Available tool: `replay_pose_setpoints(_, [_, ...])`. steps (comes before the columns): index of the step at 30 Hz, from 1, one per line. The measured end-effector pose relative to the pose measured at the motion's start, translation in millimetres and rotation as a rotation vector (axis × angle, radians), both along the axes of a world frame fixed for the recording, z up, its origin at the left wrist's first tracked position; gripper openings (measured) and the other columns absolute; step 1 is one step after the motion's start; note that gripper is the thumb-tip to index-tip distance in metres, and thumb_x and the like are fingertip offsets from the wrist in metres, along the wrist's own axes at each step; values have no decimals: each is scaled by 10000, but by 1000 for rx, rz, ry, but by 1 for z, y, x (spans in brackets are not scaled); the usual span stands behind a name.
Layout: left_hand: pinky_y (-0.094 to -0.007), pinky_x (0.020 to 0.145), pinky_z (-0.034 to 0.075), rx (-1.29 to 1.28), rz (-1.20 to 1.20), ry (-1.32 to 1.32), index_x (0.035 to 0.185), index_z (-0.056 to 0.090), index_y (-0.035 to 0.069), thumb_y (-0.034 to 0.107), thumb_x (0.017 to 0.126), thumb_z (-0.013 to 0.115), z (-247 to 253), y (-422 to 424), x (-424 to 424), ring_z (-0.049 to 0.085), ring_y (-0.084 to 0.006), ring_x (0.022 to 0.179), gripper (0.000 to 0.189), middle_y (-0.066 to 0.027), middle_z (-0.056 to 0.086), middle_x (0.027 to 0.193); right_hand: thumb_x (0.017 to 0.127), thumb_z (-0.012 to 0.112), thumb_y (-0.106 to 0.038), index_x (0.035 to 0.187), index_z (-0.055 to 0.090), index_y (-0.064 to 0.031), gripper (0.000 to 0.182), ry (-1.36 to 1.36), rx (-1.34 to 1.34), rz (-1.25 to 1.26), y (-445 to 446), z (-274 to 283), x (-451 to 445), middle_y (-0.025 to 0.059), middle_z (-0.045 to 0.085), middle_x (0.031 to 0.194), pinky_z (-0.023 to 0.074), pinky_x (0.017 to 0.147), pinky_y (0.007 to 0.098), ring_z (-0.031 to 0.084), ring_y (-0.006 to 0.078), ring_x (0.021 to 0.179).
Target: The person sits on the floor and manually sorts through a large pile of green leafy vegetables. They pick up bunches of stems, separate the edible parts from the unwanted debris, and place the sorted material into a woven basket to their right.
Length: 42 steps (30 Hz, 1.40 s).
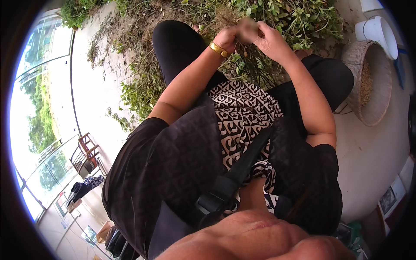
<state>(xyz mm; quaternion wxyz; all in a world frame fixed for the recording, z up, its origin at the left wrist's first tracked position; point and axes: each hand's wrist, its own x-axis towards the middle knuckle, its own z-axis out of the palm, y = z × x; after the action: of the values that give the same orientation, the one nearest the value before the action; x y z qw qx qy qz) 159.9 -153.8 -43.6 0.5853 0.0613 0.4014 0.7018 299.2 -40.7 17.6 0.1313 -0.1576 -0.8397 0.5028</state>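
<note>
My left hand (226,39), with a gold-coloured band at its wrist, is closed around a bunch of uprooted leafy plants (256,66), apparently peanut plants. Their stems hang towards my lap, and tangled roots (227,16) show beyond the fingers. Close on the right is my right hand (271,41), its thumb and fingers bent towards the bunch. A blurred patch between the hands hides the fingertips, so I cannot tell whether the right one grips anything. A small pod-like thing (246,52) shows among the stems.
More uprooted plants (292,19) lie heaped ahead and along the left (143,91). At my right, a tilted woven basket (378,107) holds what look like unshelled peanuts (366,83), near a white bucket (386,37). My bent knees flank the hands. Chairs (87,146) stand far left by windows.
</note>
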Motion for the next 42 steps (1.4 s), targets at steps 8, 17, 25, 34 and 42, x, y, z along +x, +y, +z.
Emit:
replay_pose_setpoints(8, [-290,739,428,91,-127,17,1008,583,34,279,996,497,-15,2,6,476,-134,681,260,1,482,720,950,574,-426,980,667,-19,418,-41,-631,105,6,-6,9,-10,580,679,382,496,197,508,52,591])
replay_pose_setpoints(17, [-291,699,408,127,-136,-45,836,534,73,303,982,530,-3,7,6,395,-104,602,272,36,368,619,953,548,-251,786,559,-59,254,95,-1186,17,21,-19,14,29,546,682,322,381,180,450,60,498])
replay_pose_setpoints(25, [-303,691,409,126,-192,144,879,561,54,245,974,543,8,6,10,399,-109,606,215,28,387,625,927,626,-372,861,605,-47,332,41,-812,-14,15,-17,8,-6,548,676,333,413,185,444,49,498])
replay_pose_setpoints(34, [-268,660,350,303,-267,-14,808,526,56,304,963,554,5,1,9,380,-117,606,294,20,392,614,942,582,-254,735,561,-44,295,134,-1369,40,21,-21,12,70,559,643,276,363,175,397,46,427])
replay_pose_setpoints(42, [-304,720,458,165,-200,6,914,576,52,293,964,549,-4,2,3,579,-174,725,248,-34,546,729,899,656,-365,879,608,-33,336,-55,-1028,15,2,-12,9,33,584,694,285,369,167,418,44,442])
